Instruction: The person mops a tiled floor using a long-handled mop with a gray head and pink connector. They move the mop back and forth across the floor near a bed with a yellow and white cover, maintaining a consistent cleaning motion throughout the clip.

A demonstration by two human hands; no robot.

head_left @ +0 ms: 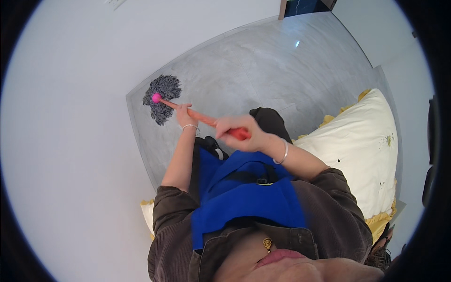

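I hold a mop with both hands, its orange-red handle [204, 117] slanting from near my body toward the far left. My right hand [246, 131] is closed round the upper end, slightly blurred. Lower on the handle, my left hand [185, 116] grips it with the fingers partly hidden. At the far end a pink round joint [156, 97] joins the handle to the dark grey stringy mop head [164, 87]. The strands lie spread on the grey floor [225, 70], close to the corner of the walls.
White walls [80, 117] meet the floor on the left and far side. To my right lies a cream bed cover [352, 136] with a yellow ruffled edge. A doorway [305, 7] opens at the far right. My dark shoe [216, 149] stands below my left arm.
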